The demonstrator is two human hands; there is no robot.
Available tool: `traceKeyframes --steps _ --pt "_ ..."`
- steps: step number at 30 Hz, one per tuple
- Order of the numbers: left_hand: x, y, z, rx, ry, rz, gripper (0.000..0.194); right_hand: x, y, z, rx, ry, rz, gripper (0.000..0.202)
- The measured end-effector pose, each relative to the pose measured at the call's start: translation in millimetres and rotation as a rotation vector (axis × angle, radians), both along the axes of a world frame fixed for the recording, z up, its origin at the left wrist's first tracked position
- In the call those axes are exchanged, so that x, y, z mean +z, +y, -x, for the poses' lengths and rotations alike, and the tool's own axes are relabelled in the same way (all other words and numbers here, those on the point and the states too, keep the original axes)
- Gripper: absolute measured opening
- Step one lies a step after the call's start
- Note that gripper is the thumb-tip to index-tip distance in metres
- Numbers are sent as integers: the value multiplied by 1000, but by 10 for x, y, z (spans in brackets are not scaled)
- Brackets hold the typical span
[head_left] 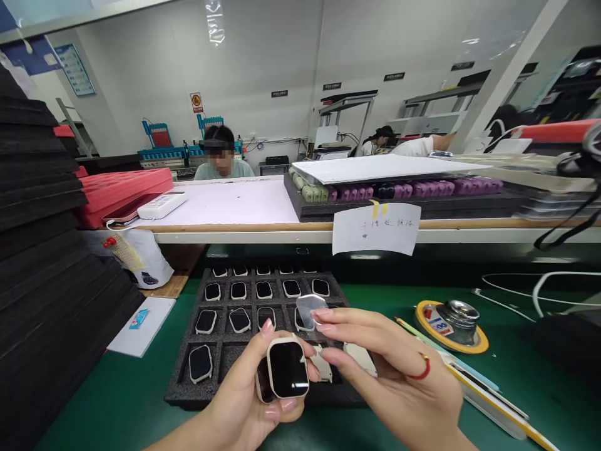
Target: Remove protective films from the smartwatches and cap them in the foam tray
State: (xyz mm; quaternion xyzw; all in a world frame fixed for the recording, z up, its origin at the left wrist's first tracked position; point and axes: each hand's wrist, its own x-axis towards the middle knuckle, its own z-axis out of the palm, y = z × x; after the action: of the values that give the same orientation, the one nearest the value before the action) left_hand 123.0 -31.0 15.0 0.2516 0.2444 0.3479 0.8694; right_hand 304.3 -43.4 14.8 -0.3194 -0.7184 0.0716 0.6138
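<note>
My left hand (253, 388) is closed around a smartwatch case (288, 368) with a black screen and pale frame. A second dark-faced watch case (263, 381) shows partly behind it in the same grip. At the fingertips of my right hand (389, 363) is a small clear film (312, 309), apparently caught between two fingers; the thumb is apart from it. Beneath both hands lies a black foam tray (181, 376), with pale-framed watch cases (201, 363) in its compartments. Two plain pale cases (360, 358) are partly hidden by my right hand.
Black foam sheets (42, 250) are stacked high at the left. A round orange-rimmed container (451, 326), pens and a long white-and-yellow tool (498, 401) lie at the right. A shelf with a paper note (375, 228) crosses ahead. A co-worker (220, 156) sits beyond.
</note>
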Motion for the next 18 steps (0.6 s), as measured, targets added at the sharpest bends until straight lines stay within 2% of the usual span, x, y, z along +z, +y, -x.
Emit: traceKeyframes --steps 2,8,14,17,18 --pt "5 4 -14 1 1 19 44 3 -22 -20 -27 -101 -74 25" --pt "2 26 -20 -14 25 60 48 82 -149 -1 76 -368 -154 20" --pt "8 20 -8 -15 60 88 56 20 -113 115 87 -398 -224 18" --pt "-31 -6 -32 48 113 -6 59 -24 -86 166 9 -339 -253 16" --pt "-50 -16 -44 74 139 -57 58 -28 -84 177 -26 -350 -221 21"
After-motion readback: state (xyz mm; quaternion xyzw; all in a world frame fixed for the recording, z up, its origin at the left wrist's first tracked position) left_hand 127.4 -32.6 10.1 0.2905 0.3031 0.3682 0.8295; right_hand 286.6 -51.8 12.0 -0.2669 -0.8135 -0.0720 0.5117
